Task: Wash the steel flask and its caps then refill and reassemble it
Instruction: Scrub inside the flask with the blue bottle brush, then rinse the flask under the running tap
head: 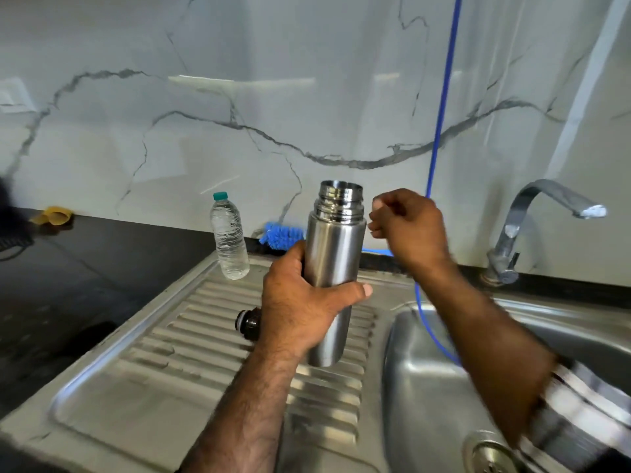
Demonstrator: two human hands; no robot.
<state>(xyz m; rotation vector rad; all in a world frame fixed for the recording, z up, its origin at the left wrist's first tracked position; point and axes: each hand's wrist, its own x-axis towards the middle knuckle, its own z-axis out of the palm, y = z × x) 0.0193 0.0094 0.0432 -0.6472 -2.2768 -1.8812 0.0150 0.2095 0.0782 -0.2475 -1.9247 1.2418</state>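
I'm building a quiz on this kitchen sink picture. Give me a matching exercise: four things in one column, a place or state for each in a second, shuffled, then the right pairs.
Things:
1. steel flask
2. plastic water bottle
3. black inner cap
4. tap

Places or states:
A. lies on the ribbed drainboard, partly behind the left hand
B. mounted behind the sink basin, at right
C. open-topped, upright, gripped by the left hand
D. stands capped at the drainboard's far edge

Pairs: 1-C, 2-D, 3-A, 4-B
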